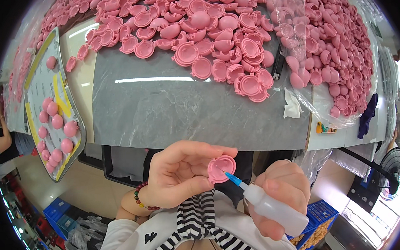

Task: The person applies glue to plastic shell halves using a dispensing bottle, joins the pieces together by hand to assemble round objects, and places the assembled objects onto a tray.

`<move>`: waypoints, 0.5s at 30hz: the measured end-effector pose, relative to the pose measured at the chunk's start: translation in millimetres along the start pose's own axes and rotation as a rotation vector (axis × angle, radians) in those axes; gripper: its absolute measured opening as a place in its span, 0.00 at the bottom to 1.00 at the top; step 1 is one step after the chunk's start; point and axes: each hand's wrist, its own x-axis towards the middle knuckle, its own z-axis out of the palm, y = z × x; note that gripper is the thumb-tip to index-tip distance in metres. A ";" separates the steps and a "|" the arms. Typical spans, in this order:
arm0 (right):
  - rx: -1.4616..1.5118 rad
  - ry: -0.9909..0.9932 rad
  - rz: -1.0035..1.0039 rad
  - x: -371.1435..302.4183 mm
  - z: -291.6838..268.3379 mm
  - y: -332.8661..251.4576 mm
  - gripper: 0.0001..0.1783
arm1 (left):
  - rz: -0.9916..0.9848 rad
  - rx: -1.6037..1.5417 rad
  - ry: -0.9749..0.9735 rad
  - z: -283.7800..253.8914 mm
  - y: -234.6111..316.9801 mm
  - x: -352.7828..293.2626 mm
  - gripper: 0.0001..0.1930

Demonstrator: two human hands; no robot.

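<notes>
Between the thumb and fingers of my left hand (175,171) is a pink plastic half shell (221,168), its hollow side toward me. My right hand (286,188) is wrapped round a translucent white squeeze bottle (277,211) with a blue needle tip (233,178). The tip reaches into the hollow of the shell, close to its inner rim; whether it touches cannot be made out. Both hands are held in front of the table's near edge. Beyond them lies a large heap of similar pink half shells (185,54).
On the grey tabletop (187,110) lie a black-handled tool (278,63) and a crumpled white tissue (292,105). A tray (80,137) of closed pink balls stands at left. More shells fill a clear plastic bag (318,111) at right. Blue crates (324,210) and a fan (389,175) are lower right.
</notes>
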 end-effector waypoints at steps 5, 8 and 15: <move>-0.014 -0.003 -0.032 0.9 5.0 1.1 0.36 | 0.007 0.011 0.001 0.7 1.3 -0.5 0.22; -0.003 0.049 -0.024 -1.1 5.7 1.4 0.36 | 0.008 0.037 0.000 -0.8 1.4 -0.9 0.21; -0.068 0.040 -0.048 -0.3 4.7 3.8 0.37 | 0.044 0.231 0.136 6.0 5.7 -0.2 0.20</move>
